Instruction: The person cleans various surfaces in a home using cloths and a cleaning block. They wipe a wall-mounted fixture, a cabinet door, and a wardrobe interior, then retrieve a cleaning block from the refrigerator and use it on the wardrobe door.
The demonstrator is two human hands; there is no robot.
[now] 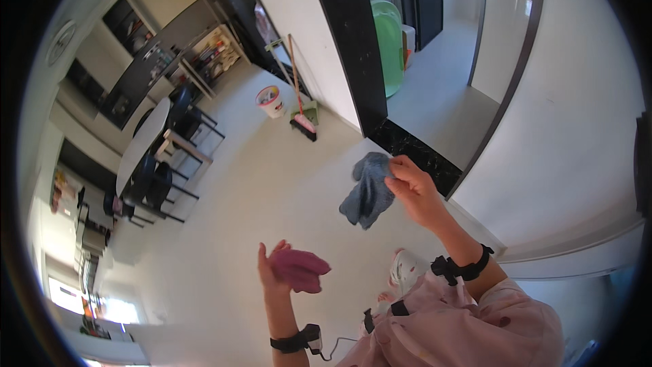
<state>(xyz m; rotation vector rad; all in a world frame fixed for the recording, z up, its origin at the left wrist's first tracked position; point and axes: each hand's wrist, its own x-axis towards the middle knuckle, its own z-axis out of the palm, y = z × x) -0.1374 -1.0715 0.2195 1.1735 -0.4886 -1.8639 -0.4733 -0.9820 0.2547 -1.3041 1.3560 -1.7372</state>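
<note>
In my right hand [418, 194] a blue-grey cloth [371, 191] is pinched at its upper right edge between thumb and fingers. The cloth hangs loosely in folds over the floor, close to a dark door frame. Lower and further left, my left hand [271, 267] holds a folded purple cloth [300, 269] against the palm, with the fingertips pointing up and partly hidden behind it. The two cloths are apart from each other. A black strap with a small device sits on each of my forearms.
A broom [304, 125] and green dustpan [311, 110] lean by the wall next to a white bucket [270, 102]. Black chairs surround an oval table [153, 135] at left. Through the doorway at right stands a green plastic tub [388, 53], beyond a black marbled threshold [415, 155].
</note>
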